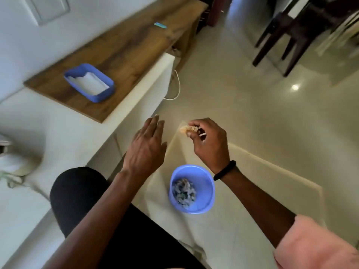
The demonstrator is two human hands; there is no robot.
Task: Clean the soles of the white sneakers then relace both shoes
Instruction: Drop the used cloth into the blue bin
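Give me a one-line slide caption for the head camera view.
Right hand pinches a small crumpled wad near a blue bowl of scraps; left hand open.

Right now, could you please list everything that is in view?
Wooden top: one, brown, upper left by the wall.
Tray: one, blue, on the wooden top, white sheets inside.
Stick: one, teal, far end of wooden top.
Tub: one, blue, on the floor, grey scraps inside.
Sneaker: one, white, left edge, cropped.
Cable: one, white, floor below the wooden top.
Chair legs: several, dark, upper right.
Wristband: one, black, right wrist.
Left grip: one, bare hand, fingers straight, above the ledge.
Right grip: one, bare hand, pinching a pale wad.
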